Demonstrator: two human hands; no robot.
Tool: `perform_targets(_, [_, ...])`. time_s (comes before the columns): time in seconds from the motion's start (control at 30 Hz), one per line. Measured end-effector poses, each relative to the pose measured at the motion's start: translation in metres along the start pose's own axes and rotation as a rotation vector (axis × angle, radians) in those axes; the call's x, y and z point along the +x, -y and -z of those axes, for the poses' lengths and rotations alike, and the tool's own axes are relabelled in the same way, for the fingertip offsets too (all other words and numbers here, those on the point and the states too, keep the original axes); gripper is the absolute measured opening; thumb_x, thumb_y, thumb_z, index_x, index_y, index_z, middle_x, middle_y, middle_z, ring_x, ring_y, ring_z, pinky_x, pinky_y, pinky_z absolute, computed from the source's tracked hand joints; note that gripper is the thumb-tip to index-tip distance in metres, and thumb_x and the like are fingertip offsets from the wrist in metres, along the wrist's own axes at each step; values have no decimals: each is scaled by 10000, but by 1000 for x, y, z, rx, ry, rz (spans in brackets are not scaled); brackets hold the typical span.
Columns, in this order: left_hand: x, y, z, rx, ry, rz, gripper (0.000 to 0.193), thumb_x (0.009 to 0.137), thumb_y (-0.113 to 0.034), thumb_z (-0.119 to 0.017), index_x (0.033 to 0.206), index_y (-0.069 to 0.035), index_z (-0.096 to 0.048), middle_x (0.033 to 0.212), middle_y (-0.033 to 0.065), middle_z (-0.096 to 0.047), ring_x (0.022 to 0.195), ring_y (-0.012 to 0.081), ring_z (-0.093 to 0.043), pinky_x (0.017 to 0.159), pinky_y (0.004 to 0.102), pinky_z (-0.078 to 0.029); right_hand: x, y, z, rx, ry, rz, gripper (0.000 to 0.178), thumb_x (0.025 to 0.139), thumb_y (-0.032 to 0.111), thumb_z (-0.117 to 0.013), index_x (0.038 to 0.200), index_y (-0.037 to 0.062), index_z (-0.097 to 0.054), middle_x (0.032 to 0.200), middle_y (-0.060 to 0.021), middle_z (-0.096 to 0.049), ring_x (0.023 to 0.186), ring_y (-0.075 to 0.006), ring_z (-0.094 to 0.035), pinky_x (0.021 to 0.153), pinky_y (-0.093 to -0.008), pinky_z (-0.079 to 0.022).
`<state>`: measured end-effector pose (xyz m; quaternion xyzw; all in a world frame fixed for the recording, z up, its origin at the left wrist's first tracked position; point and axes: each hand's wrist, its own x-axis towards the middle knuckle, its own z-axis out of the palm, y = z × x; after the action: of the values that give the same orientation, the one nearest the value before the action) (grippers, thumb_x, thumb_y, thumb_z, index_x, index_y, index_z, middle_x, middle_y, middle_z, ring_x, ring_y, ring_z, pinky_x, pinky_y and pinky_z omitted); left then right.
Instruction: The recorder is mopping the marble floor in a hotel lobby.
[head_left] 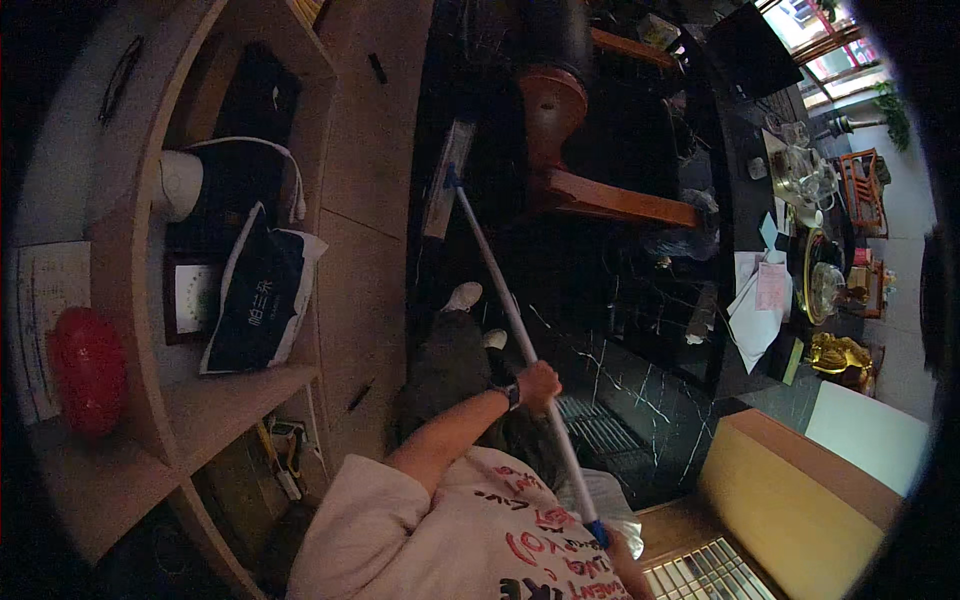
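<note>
A flat mop with a long pale pole [492, 262] slants from beside my body up to its narrow head [440, 205], which lies on the dark floor along the base of the cabinet. A blue joint links pole and head. My left hand [540, 386], with a dark watch on the wrist, is wrapped round the middle of the pole. Lower down, by my right side, my right hand [622, 562] closes near the blue part of the pole's upper end; my body and the frame's lower edge partly hide it.
To the left stands a wooden shelf unit [150, 390] with bags and a red rounded object [88, 372]. A red-brown wooden chair base [620, 197] stands ahead. A dark desk [745, 215] with papers is at right, a cardboard box [800, 490] near right.
</note>
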<state>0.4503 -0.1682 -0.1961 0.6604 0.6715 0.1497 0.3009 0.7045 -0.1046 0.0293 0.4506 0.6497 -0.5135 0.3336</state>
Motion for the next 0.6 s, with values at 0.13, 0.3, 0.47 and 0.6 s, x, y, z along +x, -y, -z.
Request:
perform_targets(0.13, [2,-5,-19,-59,44,-227,328,414,-346,-645,570,-69,-565,536,100,-518,540,258,-542,503,374,-439,-4,-27,-14,348,12,-120,338,642,168,-597,916,19,-469,678,-59,-500,558,-131,-472,506,-256,-406])
perform_targets(0.3, [8,21,12,-18,-196,-185,236,453,-274,-614,479,-56,-528,499,114,-503,474,241,-521,474,365,-435,20,-69,-18,334,-61,-96,349,631,177,-605,908,15,-468,692,-63,-501,590,-136,-477,525,-261,-402])
perform_targets(0.47, [46,60,45,-100,-75,-82,242,460,-267,-619,490,-49,-520,507,114,-500,470,249,-504,475,380,-430,25,91,13,53,-119,-203,270,633,70,-557,855,-10,-426,510,-25,-431,378,-89,-415,347,-229,-344])
perform_targets(0.6, [61,103,43,-74,-48,-82,222,475,-268,-624,497,-79,-509,494,91,-480,463,236,-479,500,360,-421,39,149,7,74,-128,-149,254,643,56,-553,845,-6,-410,496,-21,-415,365,-83,-403,329,-220,-322])
